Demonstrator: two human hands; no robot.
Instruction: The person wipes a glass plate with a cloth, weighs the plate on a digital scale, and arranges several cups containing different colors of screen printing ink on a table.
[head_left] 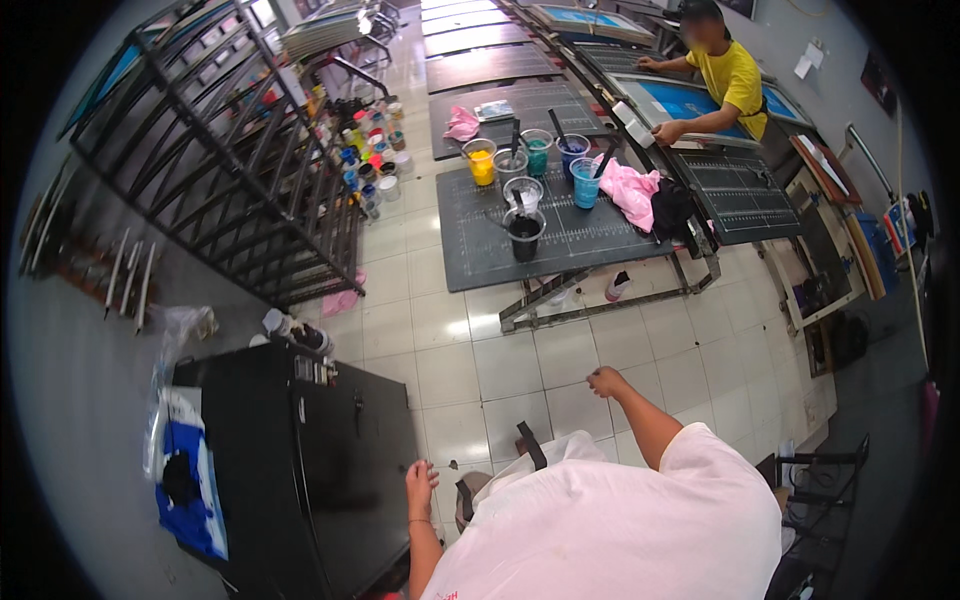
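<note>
While a person in a pale pink shirt [610, 510] faces the workshop, both hands are held low and well apart over glossy off-white floor tiles [510, 370].

Left hand [423, 480]: fingers loosely bent and apart; nothing grasped that I can see. Just beside it, on its left, a black box-shaped cabinet [355, 460]; whether they touch I cannot tell from where I stand.

Right hand [604, 383]: farther forward, fingers curled; too small to tell whether anything is pinched in it.

Dark grey, flat, grid-marked surface [475, 268]: ahead of both hands, touched by neither; long axis crosswise to the person. Right hand the nearer to it.

Clear plastic cup of black liquid [524, 240]: by the surface's near edge; ahead and left of the right hand, ahead and right of the left.

Clear plastic cup of yellow liquid [481, 168]: beyond the black one, toward the left edge.

Clear plastic cup of light blue liquid [586, 190]: right of the black one, dark stick upright in it.

Crumpled pink cloth [628, 195]: right end of the surface.

Farther out, left: black metal rack [322, 232]. Right: co-worker in a yellow shirt [738, 80], beside a blue-faced framed screen [685, 105].
</note>
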